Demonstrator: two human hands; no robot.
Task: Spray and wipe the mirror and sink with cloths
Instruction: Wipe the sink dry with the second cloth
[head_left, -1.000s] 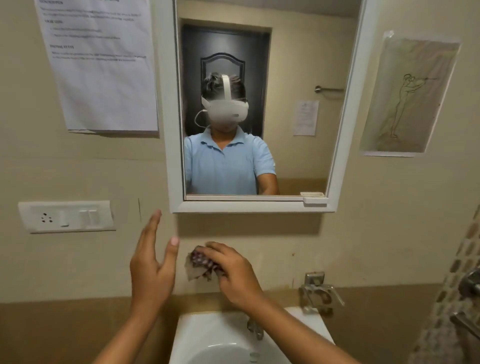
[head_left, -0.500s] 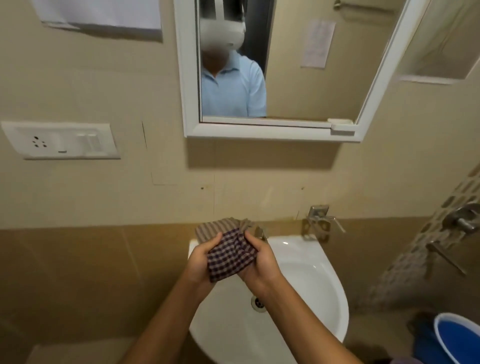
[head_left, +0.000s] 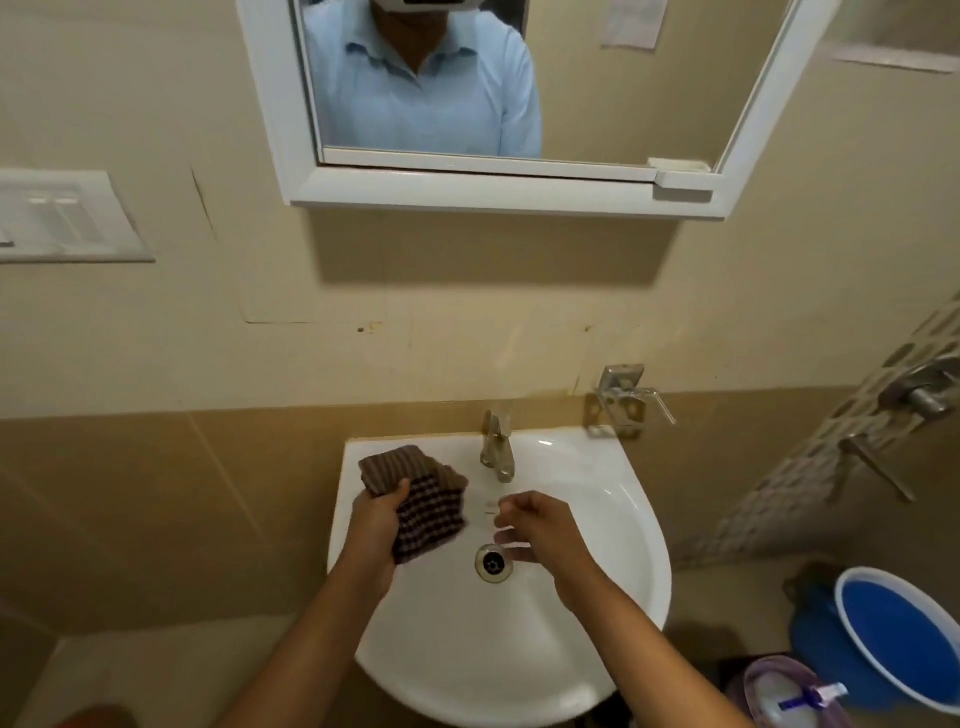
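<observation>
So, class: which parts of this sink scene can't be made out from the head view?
- Right hand: fingers motion-blurred above the drain.
- Checked cloth: its near part hidden under the left hand.
- Blue bucket: cut off by the right edge.
- Paper in the mirror: text too small.

The printing on the paper sheet (head_left: 632, 23) reflected in the mirror (head_left: 467, 187) is too small to read.

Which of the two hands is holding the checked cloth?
The left hand grips the brown checked cloth over the white sink's left side; the right hand, loosely curled above the drain, holds nothing.
</observation>
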